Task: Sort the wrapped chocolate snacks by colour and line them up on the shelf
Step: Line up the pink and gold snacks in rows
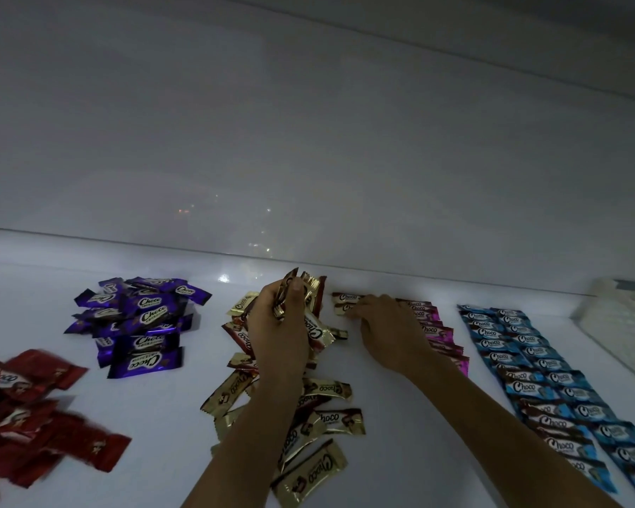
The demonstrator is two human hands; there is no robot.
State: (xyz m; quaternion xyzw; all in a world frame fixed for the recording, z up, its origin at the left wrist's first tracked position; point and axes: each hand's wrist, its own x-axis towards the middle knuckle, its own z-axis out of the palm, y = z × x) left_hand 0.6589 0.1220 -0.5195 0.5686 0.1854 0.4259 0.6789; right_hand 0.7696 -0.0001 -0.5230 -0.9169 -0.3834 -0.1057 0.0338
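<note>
Left hand [279, 324] grips a bunch of gold snacks [308, 287] over the gold pile [319, 471]. Right hand [385, 324], fingers flat, presses the pink row [435, 319] right of it. Judged light, slick, crushable; pinch at crimped ends.

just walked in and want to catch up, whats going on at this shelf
A person is sorting wrapped chocolate snacks by colour on a white shelf. The left hand holds a raised bunch of snacks in its grip, while the right hand rests its fingers at the far end of the pink row. The blue snacks already lie in neat lines on the right. The gold pile, purple pile and red pile lie loose and unsorted into rows.
</note>
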